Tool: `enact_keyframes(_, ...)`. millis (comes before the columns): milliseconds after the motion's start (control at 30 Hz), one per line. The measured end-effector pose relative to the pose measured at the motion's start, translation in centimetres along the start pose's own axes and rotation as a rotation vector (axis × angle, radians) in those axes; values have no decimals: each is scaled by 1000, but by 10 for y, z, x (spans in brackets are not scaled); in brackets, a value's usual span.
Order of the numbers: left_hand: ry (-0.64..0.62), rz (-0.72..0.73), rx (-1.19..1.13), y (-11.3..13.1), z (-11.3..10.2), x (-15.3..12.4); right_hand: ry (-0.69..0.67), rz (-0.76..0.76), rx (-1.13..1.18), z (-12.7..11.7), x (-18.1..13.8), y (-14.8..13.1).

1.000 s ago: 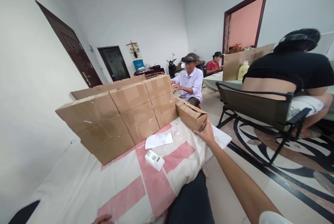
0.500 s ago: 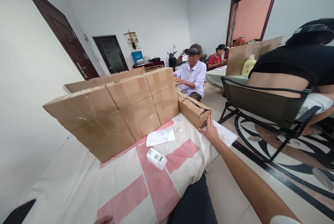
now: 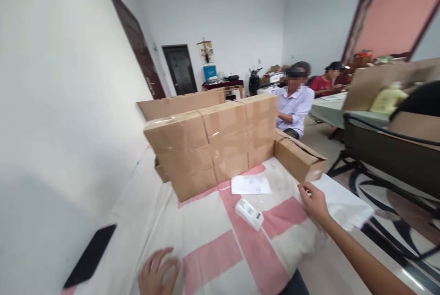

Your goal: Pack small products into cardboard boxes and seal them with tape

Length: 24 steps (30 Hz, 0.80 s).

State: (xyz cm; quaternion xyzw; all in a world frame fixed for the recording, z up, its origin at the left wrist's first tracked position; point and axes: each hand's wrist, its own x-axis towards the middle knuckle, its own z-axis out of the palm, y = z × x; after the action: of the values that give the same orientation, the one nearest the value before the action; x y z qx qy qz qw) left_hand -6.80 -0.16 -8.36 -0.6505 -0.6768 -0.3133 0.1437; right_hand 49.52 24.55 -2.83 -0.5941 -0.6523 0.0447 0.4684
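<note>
My right hand (image 3: 314, 201) is just below the near end of a long cardboard box (image 3: 299, 157) at the table's right side. Its fingers are curled in toward the thumb; whether something small lies between them is hidden. Low in the view, my left hand (image 3: 158, 271) hovers at or over the cloth, fingers bent and apart, with nothing in it. Between the hands lies a white plastic device (image 3: 250, 215) with a small dark window. A printed white paper sheet (image 3: 250, 185) lies just behind it.
Taped cardboard boxes (image 3: 213, 144) stand stacked across the table's back. A black phone-like slab (image 3: 91, 254) lies at left on the pink-and-white cloth (image 3: 213, 251). White sheeting (image 3: 347, 201) hangs at right. Beyond sit a person in a pale shirt (image 3: 297, 107) and a dark chair (image 3: 392, 153).
The view has swung left, so things appear farther right. My right hand has come away from the box's end and its fingers have curled. My left hand has come further into view.
</note>
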Motion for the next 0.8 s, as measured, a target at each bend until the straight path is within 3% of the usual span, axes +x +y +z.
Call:
enact_keyframes(100, 90, -66, -76, -44, -24, 55, -68, -192, 132, 33, 21, -86)
enact_keyframes(200, 166, -306, -317, -85, -26, 119, -205, -456, 208, 68, 40, -192)
enact_keyframes(267, 215, -467, -483, -108, -11, 165, -322, -630, 243, 91, 43, -261)
enact_keyframes(367, 257, -606, -575, -133, 32, 234, -478, -893, 263, 130, 34, -350)
enact_keyframes(500, 241, -704, -706, -143, 88, 308, -626, -1183, 169, 194, 9, -438)
enact_keyframes(567, 243, -725, -758, -143, 105, 325, -685, -1187, 109, 229, 1, -470)
enact_keyframes(633, 261, -735, -800, -147, 114, 326, -735, -1082, 71, 266, -4, -493)
enact_keyframes(733, 302, -760, -852, -169, 120, 304, -725, -800, 110, 322, -8, -510)
enact_keyframes(800, 327, -790, -873, -190, 123, 284, -603, -579, 215, 360, -8, -510)
